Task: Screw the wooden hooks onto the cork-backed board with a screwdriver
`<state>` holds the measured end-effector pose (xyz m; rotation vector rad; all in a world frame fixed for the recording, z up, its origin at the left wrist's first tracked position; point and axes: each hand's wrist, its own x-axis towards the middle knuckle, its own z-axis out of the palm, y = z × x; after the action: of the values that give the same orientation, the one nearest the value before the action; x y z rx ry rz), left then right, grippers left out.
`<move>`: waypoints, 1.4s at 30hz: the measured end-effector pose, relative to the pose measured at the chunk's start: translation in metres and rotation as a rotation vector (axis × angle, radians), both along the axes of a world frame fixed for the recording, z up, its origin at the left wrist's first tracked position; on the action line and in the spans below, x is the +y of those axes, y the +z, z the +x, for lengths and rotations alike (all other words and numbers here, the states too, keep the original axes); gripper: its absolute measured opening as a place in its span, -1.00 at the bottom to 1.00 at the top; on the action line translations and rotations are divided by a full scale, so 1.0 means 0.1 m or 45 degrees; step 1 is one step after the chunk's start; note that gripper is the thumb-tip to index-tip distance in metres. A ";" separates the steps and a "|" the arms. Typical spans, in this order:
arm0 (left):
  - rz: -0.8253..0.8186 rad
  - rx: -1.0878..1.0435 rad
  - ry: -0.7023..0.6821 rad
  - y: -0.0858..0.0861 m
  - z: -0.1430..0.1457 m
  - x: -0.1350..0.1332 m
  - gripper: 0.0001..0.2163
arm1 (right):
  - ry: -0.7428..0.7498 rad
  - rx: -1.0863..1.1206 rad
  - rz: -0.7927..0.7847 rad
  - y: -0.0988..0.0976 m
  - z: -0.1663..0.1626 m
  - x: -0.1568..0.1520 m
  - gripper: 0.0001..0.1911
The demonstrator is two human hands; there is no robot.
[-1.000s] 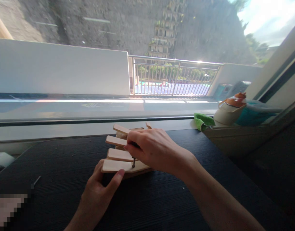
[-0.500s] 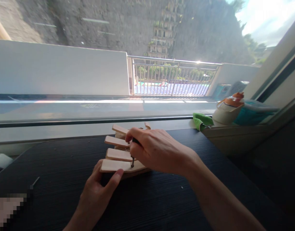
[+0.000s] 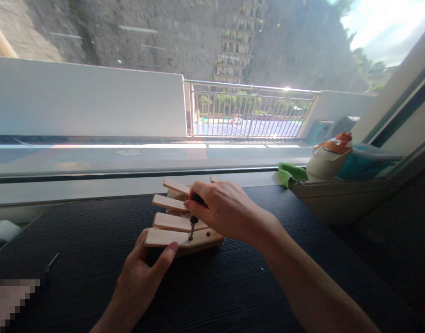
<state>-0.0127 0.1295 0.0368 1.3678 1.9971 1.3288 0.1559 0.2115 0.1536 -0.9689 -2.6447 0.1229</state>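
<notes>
A small wooden assembly of several flat slats lies on the dark table near the window. My left hand grips the nearest slat's front end, thumb on top and fingers beneath. My right hand is closed round a short black-handled screwdriver. The tool stands nearly upright, its tip resting on the nearest slat.
A green cloth, a white kettle-like vessel with an orange lid and a teal thing sit on the window sill at the right. A small dark metal piece lies on the table at the left. The window glass runs right behind the assembly.
My right hand has risen and rolled a little, so more of the screwdriver's shaft now shows. The left hand and the assembly have stayed put.
</notes>
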 end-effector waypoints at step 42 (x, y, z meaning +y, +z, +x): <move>0.068 0.022 -0.018 0.05 0.04 0.00 -0.79 | 0.018 0.003 -0.030 0.02 -0.01 -0.01 -0.75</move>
<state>-0.0085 0.1296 0.0422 1.4189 1.9729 1.3776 0.1551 0.2105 0.1554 -0.9572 -2.6539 0.1583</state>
